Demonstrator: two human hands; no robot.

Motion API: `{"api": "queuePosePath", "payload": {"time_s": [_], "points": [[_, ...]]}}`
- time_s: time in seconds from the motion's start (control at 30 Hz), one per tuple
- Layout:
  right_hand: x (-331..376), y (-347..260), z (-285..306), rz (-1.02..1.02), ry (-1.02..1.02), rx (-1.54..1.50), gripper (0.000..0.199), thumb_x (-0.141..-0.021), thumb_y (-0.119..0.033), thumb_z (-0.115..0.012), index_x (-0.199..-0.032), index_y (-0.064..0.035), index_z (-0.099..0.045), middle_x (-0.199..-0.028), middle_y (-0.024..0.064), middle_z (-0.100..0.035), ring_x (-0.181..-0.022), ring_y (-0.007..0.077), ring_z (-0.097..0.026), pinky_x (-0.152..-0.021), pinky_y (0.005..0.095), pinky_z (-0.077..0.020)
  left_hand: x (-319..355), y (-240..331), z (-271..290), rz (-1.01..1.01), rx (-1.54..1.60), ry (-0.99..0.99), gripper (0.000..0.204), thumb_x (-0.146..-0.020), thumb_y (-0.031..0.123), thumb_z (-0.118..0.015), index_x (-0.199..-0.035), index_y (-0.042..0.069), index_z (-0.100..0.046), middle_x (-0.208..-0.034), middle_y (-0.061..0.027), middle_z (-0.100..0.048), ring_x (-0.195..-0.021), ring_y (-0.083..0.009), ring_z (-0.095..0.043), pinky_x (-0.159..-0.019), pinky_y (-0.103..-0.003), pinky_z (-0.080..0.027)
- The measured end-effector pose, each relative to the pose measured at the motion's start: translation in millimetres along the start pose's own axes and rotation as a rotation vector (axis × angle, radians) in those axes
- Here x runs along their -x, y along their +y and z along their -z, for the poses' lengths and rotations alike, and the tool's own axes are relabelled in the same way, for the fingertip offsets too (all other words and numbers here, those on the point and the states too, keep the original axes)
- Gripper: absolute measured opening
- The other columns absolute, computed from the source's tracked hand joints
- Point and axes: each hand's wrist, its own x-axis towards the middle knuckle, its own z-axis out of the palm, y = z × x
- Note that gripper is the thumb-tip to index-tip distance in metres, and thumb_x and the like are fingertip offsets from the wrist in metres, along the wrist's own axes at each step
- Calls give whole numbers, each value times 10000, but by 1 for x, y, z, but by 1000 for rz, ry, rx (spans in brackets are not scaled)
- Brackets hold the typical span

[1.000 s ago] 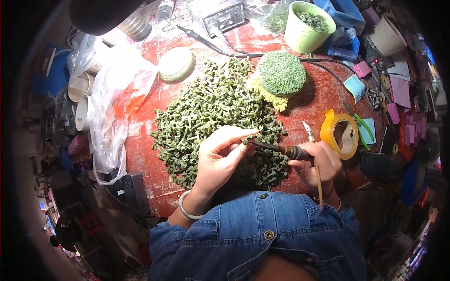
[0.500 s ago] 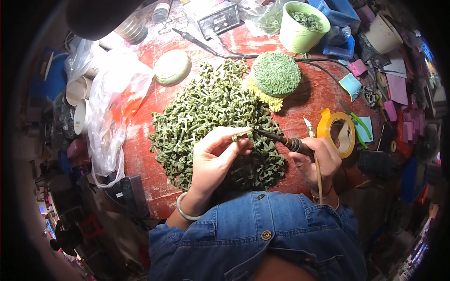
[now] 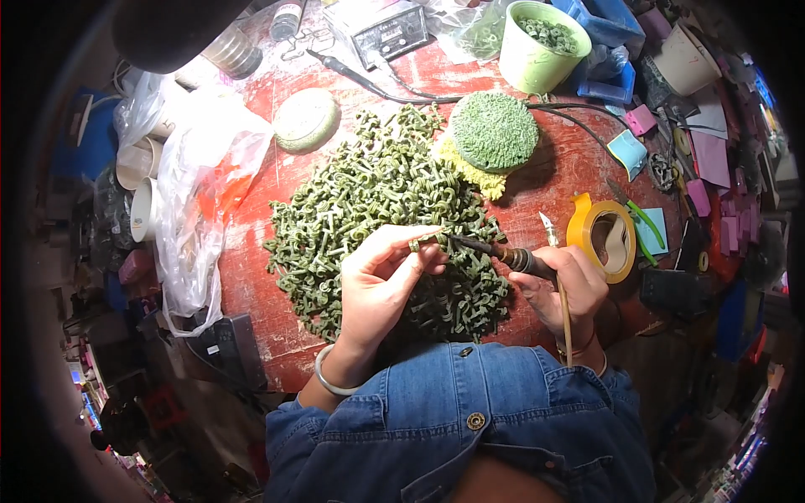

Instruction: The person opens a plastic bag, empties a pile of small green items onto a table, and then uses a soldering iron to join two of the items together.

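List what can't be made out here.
- Head: small curled green piece, mostly covered by the left hand.
- Head: rear of the dark pen-shaped tool, hidden by the right hand.
- Head: inside bottom of the pale green round bucket, hidden by its wall.
- Head: dark rounded shape, cut off by the top edge.

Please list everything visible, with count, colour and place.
Table: one, red, centre
Curled pieces: many, green, heaped centrally
Held piece: one, green, left hand
Pen-like tool: one, dark, right hand
Knife: one, pale-handled, right hand
Tape roll: one, yellow, right
Cutters: one, green-handled, right
Tub: one, pale green, far side
Smooth disc: one, pale green, far left
Round textured thing: one, green, on yellow pad
Plastic bags: at least two, translucent, left, top
Boxy device: one, grey, far side
Clutter: uncountable, mixed, edges
Left hand: one, bare, over pieces
Right hand: one, bare, right
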Motion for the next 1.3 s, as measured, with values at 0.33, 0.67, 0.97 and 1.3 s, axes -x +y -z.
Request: {"api": "queuePosePath", "payload": {"time_s": [0.33,0.67,0.97,1.3], "points": [[-2,-2,1,-11,-37,26,343,-851,-322,-843,-894,-21,-684,-735,61,-631,-597,220,-636,-528,319,-488,-1,1,0,14,-4,4,213,-975,-48,-640,-1180,-41,-698,-1074,-88,-686,-927,-170,-710,-805,-298,-625],[-1,1,0,29,37,5,381,-932,-374,-760,-919,-3,-674,-760,78,-644,-611,200,-602,-545,298,-472,0,1,-1,12,9,10,199,-976,-41,-643,-1166,-37,-703,-1072,-85,-688,-920,-170,-713,-808,-298,-625],[-2,3,-11,-208,54,-92,231,-917,-168,-790,-987,1,-651,-785,66,-675,-643,128,-599,-599,268,-478,-2,12,1,202,198,56,288,-983,-24,-631,-1265,6,-586,-1067,-155,-694,-880,-212,-717,-749,-313,-614],[-28,-1,-49,-109,29,-135,364,-791,-52,-858,-1066,-42,-621,-815,100,-689,-645,193,-650,-580,316,-511,-3,26,-3,302,328,24,147,-964,24,-670,-991,65,-531,-867,-57,-594,-696,-135,-625,-535,-236,-507]]}}
